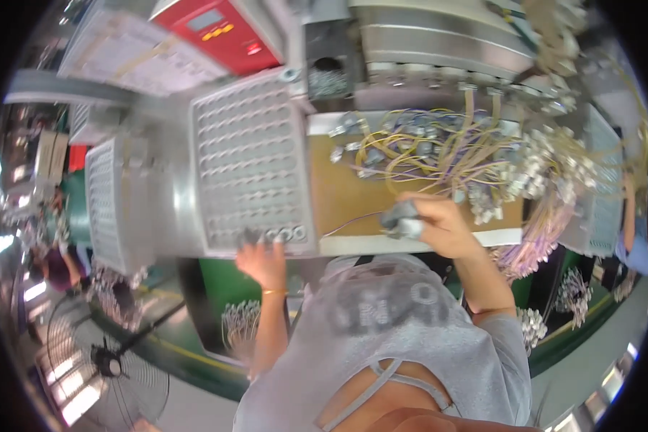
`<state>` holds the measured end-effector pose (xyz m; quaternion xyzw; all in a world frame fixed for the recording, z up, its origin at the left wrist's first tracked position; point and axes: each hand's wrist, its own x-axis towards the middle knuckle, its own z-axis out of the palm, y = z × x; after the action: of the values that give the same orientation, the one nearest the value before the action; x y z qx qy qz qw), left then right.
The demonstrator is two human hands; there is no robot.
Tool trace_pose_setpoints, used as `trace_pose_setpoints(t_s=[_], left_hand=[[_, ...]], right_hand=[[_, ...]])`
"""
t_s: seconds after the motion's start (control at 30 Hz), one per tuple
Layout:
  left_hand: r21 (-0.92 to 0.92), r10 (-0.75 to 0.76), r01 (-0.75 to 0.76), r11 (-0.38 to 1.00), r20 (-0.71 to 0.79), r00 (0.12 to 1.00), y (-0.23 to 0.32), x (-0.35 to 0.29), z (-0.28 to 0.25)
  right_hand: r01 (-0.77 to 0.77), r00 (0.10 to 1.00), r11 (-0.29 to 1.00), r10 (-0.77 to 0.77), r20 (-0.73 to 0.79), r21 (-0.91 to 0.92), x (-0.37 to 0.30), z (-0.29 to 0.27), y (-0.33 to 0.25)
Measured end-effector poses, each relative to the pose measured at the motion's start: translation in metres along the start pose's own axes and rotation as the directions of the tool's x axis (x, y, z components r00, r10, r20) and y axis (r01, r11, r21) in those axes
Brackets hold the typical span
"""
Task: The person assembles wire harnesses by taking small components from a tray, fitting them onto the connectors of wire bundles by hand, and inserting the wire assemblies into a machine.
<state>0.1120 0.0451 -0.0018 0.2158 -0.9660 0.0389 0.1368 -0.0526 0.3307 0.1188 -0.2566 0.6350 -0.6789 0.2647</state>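
My left hand (263,265) is at the near edge of a pale grey tray (306,173) with rows of round pockets. Its fingers are stretched out and apart, beside a few grey ring-shaped parts (284,234) in the nearest row. Something dark grey is at one fingertip, too blurred to name. To the right, my right hand (443,225) is closed on a small grey-and-white wired connector (403,222) above a brown board (345,209). A thin purple wire (353,220) runs leftward from it. The fingers partly hide the connector.
A heap of yellow and purple wires with connectors (432,147) covers the board's far side; more bundles (547,237) hang at the right. A red device (219,32) stands at the far left, near a dark bin of small metal parts (329,81). A fan (108,363) is at lower left.
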Motion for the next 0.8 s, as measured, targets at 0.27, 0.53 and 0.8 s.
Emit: trace_pose_setpoints(t_s=[0.27,0.53,0.8], left_hand=[[-0.887,-0.095,0.452,0.094,0.444,0.891,0.054,0.072,-0.058],[-0.788,0.431,0.521,-0.329,0.365,0.825,0.144,0.093,-0.089],[-0.791,0.478,0.524,-0.315,0.344,0.808,0.150,0.095,-0.091]], right_hand=[[0.057,0.959,0.958,-0.131,-0.251,-0.282,0.007,0.012,-0.012],[0.029,0.919,0.988,-0.087,-0.386,-0.155,0.008,0.012,-0.008],[0.033,0.924,0.986,-0.092,-0.371,-0.161,0.013,0.008,-0.006]])
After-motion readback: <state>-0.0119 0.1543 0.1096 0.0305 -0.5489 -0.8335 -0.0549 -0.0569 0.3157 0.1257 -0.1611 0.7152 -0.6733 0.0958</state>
